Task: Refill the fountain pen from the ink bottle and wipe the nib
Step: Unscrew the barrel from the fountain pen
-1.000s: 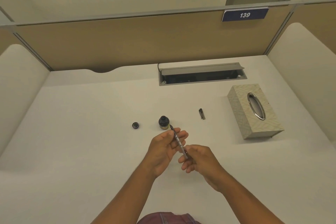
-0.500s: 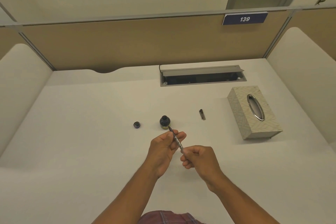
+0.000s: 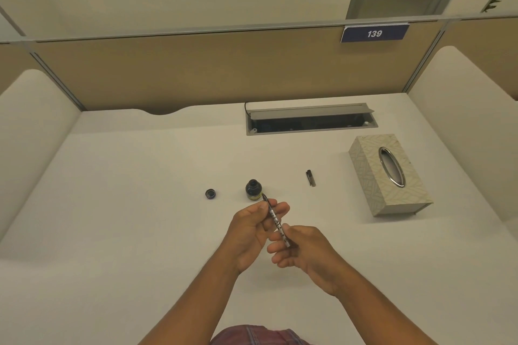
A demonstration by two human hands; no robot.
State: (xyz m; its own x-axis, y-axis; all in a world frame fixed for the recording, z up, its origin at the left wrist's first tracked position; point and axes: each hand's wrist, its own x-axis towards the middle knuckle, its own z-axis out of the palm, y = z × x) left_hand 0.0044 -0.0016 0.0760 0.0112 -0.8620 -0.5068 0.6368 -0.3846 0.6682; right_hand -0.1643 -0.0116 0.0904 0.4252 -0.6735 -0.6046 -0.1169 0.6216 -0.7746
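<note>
Left hand [image 3: 251, 228] gripping the fountain pen [image 3: 276, 221] at its front, right hand [image 3: 307, 249] pinching its rear, above mid-surface [image 3: 140, 204]; nib pointing at the open ink bottle [image 3: 253, 190]; filling and wiping probably remaining; bottle cap [image 3: 210, 193] lying left; pen cap [image 3: 311, 178] and tissue box [image 3: 389, 173] sitting toward the right edge, nothing obstructing.

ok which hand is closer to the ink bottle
Left. The left hand holds the pen just on the near side of the ink bottle; the right hand pinches the pen's back end, farther back toward the person and rightward.

Lid [image 3: 210, 193] sits left of ink bottle [image 3: 253, 190], apparent pen cap [image 3: 310, 178] right.
</note>
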